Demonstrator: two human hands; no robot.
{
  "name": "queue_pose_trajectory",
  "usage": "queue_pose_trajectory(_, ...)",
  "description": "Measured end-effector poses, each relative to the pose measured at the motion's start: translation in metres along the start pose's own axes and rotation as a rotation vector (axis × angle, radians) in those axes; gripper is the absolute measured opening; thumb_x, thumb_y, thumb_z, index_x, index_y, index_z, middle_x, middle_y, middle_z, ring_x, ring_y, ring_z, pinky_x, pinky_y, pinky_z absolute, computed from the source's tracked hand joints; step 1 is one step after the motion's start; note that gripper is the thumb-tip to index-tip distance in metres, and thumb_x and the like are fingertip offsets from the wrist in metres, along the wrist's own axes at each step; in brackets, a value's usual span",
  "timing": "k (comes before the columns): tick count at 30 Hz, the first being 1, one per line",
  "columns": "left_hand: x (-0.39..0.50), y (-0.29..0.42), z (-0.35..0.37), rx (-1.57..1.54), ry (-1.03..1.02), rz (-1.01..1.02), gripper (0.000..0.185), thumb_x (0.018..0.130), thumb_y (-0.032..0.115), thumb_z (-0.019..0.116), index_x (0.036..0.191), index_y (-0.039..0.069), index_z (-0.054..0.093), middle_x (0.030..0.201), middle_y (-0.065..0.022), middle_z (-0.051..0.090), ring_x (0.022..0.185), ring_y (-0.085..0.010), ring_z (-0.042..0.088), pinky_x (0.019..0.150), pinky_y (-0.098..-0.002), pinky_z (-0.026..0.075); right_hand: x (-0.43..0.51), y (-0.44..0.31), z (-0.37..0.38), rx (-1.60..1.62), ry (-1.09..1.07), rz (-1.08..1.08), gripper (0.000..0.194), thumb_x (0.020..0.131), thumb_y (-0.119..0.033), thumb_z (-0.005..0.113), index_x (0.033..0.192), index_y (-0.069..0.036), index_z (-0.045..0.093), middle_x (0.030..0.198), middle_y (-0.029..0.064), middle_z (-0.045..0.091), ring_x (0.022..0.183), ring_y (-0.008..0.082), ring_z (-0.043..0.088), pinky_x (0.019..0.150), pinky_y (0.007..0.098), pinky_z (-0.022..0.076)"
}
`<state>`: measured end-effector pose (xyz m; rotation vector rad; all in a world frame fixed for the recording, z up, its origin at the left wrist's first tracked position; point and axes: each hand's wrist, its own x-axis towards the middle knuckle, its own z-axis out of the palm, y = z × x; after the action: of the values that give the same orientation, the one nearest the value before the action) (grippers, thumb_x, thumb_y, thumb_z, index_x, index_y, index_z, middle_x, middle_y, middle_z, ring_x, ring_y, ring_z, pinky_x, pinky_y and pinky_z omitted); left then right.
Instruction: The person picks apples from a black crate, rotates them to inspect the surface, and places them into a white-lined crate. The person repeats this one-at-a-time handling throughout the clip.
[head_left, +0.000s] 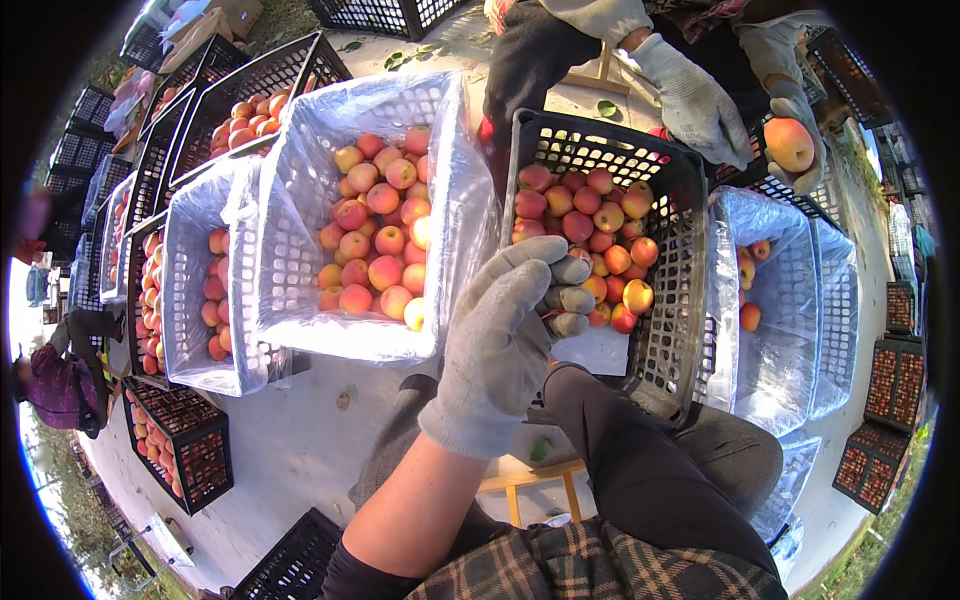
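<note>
My left hand (487, 352), in a pale grey knit glove, is raised over the near left edge of a black plastic crate (671, 300). Its fingers curl inward, and a speck of red shows between the gloved fingers; what they enclose is hidden. The dark right sleeve (622, 435) reaches up behind the left hand, which covers most or all of my right hand. Red-yellow apples (592, 217) fill the far part of this crate, with a pale bare patch (592, 351) at its near end. On the left, a plastic-lined crate (352, 345) holds more apples (382, 232).
Across the crate, another person's gloved hand (697, 112) is at the rim; their other glove (806, 172) holds an apple (789, 145). Lined crates (772, 375) stand right. Apple-filled crates (187, 450) line the left. A wooden stool (532, 480) is beneath me.
</note>
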<state>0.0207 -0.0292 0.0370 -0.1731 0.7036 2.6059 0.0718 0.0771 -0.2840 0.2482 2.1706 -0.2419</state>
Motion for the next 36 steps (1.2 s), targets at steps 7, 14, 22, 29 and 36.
queue_pose_trajectory(7,0.008,-0.002,-0.002,-0.001,-0.005,0.025,0.032,0.092,0.021,0.05,0.115,-0.002,0.054,0.102,-0.015,0.062,0.085,-0.0217,0.062,0.071,-0.0312,0.052,-0.028,0.062,-0.047,0.603,-0.043,-0.065,0.035,0.078,-0.029,0.068,0.104,-0.007,0.063,0.099,0.0111,0.065,0.084,0.0236,0.064,0.068,0.038,0.0528)
queue_pose_trajectory(14,0.018,-0.021,0.003,0.236,0.163,-0.083,0.023,0.092,0.016,0.051,0.109,0.001,0.055,0.094,-0.0123,0.063,0.077,-0.0184,0.063,0.065,-0.0284,0.053,-0.155,0.116,-0.161,1.737,-0.712,-0.371,0.043,0.085,-0.032,0.063,0.113,-0.001,0.052,0.1,0.014,0.062,0.085,0.0263,0.064,0.071,0.0379,0.0555)
queue_pose_trajectory(22,0.008,-0.056,0.007,0.502,0.082,-0.602,0.043,0.091,0.043,0.052,0.118,0.01,0.05,0.101,-0.0077,0.061,0.078,-0.0188,0.063,0.063,-0.0314,0.052,-0.273,0.107,-0.205,0.978,0.641,-0.694,0.066,0.065,-0.01,0.078,0.123,-0.002,0.047,0.111,0.0118,0.056,0.098,0.0254,0.058,0.084,0.0339,0.0502)
queue_pose_trajectory(29,0.014,-0.061,0.009,0.064,-0.26,-0.531,0.056,0.089,0.042,0.055,0.132,0.009,0.041,0.123,-0.011,0.055,0.103,-0.024,0.06,0.083,-0.0418,0.053,-0.265,0.097,-0.215,0.563,1.011,-0.906,0.07,0.056,-0.002,0.078,0.121,-0.003,0.049,0.116,0.0148,0.052,0.108,0.0304,0.054,0.092,0.0365,0.0451)
queue_pose_trajectory(36,0.021,-0.063,0.005,-0.163,-0.3,-0.519,0.058,0.088,0.043,0.054,0.13,0.007,0.041,0.121,-0.0152,0.055,0.098,-0.0284,0.061,0.08,-0.0414,0.054,-0.259,0.105,-0.218,0.965,0.774,-0.94,0.063,0.065,0.003,0.075,0.123,-0.002,0.05,0.119,0.0096,0.052,0.108,0.0207,0.056,0.09,0.0315,0.0493)
